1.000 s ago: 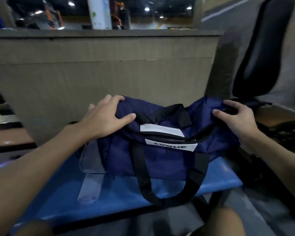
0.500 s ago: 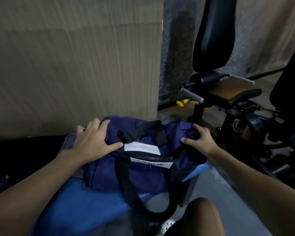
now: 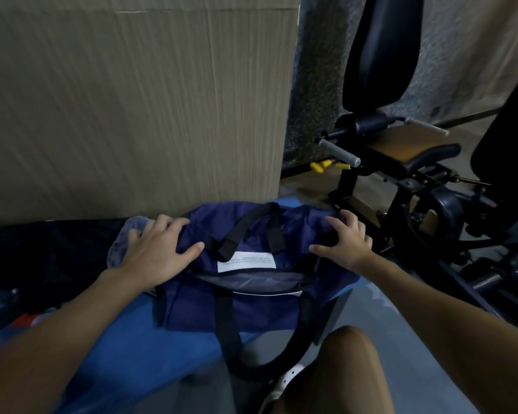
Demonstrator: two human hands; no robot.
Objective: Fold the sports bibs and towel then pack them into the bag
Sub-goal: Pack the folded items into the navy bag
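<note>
A navy duffel bag (image 3: 251,306) with black straps lies on a blue padded bench (image 3: 126,342). Its top is parted, and a grey lining or cloth shows in the gap (image 3: 251,279) below a white label. My left hand (image 3: 159,252) rests spread on the bag's left end, partly over a grey cloth (image 3: 121,243) that sticks out beside the bag. My right hand (image 3: 344,243) presses its bent fingertips on the bag's right end, thumb held apart. A dark heap of fabric (image 3: 42,258) lies on the bench at the left, with something orange-red (image 3: 24,319) at its near edge.
A tall cardboard panel (image 3: 132,100) stands right behind the bench. A black gym machine (image 3: 401,168) with padded seat and grips fills the right side. My knee (image 3: 344,369) and a white shoe (image 3: 284,380) are below the bag's hanging strap.
The view has swung right and down. The bag's top has parted and the far side with the white label is pushed back. My right hand has moved onto the bag's right end.
</note>
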